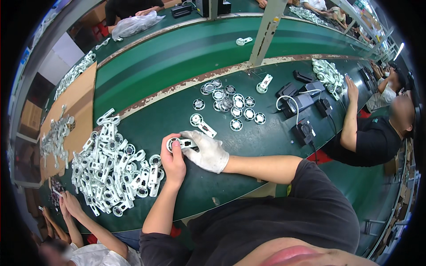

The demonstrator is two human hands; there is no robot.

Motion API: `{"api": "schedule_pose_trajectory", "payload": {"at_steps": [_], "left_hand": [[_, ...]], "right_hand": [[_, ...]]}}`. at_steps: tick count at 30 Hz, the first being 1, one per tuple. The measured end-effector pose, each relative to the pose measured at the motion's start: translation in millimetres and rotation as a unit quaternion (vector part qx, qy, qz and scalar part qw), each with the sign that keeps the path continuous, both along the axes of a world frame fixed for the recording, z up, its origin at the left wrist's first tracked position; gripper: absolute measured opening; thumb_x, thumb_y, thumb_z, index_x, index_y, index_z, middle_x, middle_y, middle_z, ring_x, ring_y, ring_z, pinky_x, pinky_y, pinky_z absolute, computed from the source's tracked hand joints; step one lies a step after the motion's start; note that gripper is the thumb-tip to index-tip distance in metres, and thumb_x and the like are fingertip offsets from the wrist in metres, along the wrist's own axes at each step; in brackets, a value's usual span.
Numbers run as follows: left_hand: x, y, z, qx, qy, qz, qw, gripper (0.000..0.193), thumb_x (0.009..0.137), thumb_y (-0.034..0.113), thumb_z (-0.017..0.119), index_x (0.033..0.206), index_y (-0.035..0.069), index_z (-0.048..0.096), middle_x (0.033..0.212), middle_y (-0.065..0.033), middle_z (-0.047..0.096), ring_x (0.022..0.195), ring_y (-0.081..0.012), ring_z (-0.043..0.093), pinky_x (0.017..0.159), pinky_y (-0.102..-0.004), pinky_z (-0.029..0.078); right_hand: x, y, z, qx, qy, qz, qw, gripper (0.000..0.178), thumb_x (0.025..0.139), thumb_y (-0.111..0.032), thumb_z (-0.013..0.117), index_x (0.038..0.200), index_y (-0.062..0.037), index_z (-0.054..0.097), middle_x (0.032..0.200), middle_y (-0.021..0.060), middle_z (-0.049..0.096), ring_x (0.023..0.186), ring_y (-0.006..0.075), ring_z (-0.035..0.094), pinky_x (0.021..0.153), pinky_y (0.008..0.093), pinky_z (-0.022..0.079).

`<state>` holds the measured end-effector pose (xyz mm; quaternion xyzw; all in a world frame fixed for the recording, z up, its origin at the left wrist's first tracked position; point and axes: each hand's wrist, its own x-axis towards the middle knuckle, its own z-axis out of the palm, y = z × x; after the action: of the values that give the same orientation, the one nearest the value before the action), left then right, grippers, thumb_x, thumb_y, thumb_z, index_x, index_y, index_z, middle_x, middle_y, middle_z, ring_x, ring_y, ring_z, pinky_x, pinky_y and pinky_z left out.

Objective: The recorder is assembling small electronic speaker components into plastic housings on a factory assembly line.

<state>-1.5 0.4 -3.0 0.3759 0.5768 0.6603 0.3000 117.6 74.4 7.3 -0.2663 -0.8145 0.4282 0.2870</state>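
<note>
Between my two hands is a white plastic housing (187, 143) with a round ring head and a short handle. My bare left hand (173, 165) is closed around the ring end, its thumb lying over the ring. My right hand (207, 153), in a white glove, grips the handle end. Just beyond my hands, a similar white housing (207, 129) lies on the green table (248, 142). A large heap of such housings (108, 170) is left of my left hand. Farther off lies a loose group of round, silver-rimmed discs (238, 102).
Black box-shaped devices with cables (304, 103) stand right of the discs, near another housing (262, 85). A cardboard sheet (84, 102) lies at the left. Beyond the table's worn raised edge (177, 86) runs a green belt (146, 66). Co-workers sit at both sides, one hand (352, 91) by a right-hand heap.
</note>
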Motion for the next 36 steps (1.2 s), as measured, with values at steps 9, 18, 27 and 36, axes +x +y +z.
{"api": "schedule_pose_trajectory", "payload": {"at_steps": [9,18,27,36], "left_hand": [[1.0,0.1,2.7,-0.004,-0.005,0.0,1.0,0.02,0.1,0.019,0.048,0.109,0.003,0.056,0.074,0.0058,0.048,0.058,-0.0008,0.036,0.051,-0.0184,0.027],[1.7,0.2,2.0,-0.004,-0.01,-0.005,1.0,0.02,0.1,0.019,0.048,0.109,0.003,0.056,0.075,0.0055,0.049,0.059,-0.001,0.037,0.052,-0.0186,0.028],[-5.0,-1.3,-7.4,-0.022,-0.006,0.001,1.0,0.02,0.1,0.017,0.045,0.111,0.003,0.055,0.089,0.0005,0.052,0.071,-0.005,0.044,0.061,-0.0198,0.036],[-2.0,0.1,-4.9,-0.022,-0.015,0.013,1.0,0.022,0.101,0.023,0.047,0.111,0.005,0.055,0.082,0.0046,0.05,0.061,0.0,0.037,0.05,-0.017,0.026]], "right_hand": [[-0.3,-0.2,0.5,0.005,0.008,0.001,1.0,0.043,0.088,-0.019,0.062,0.126,-0.0012,0.051,0.117,0.0179,0.062,0.109,0.0331,0.061,0.093,0.0379,0.048],[0.4,0.1,-3.0,-0.006,0.014,-0.001,1.0,0.043,0.087,-0.018,0.062,0.126,-0.0011,0.051,0.116,0.0181,0.061,0.109,0.0328,0.06,0.093,0.0377,0.047],[-0.2,0.4,9.6,-0.039,-0.009,0.015,0.999,0.044,0.089,-0.025,0.058,0.126,-0.0013,0.052,0.12,0.0205,0.058,0.113,0.0348,0.056,0.098,0.0396,0.044],[1.2,0.8,9.1,-0.035,-0.021,0.022,0.999,0.046,0.089,-0.025,0.058,0.128,-0.0019,0.049,0.12,0.0184,0.058,0.112,0.0333,0.058,0.097,0.0393,0.046]]}}
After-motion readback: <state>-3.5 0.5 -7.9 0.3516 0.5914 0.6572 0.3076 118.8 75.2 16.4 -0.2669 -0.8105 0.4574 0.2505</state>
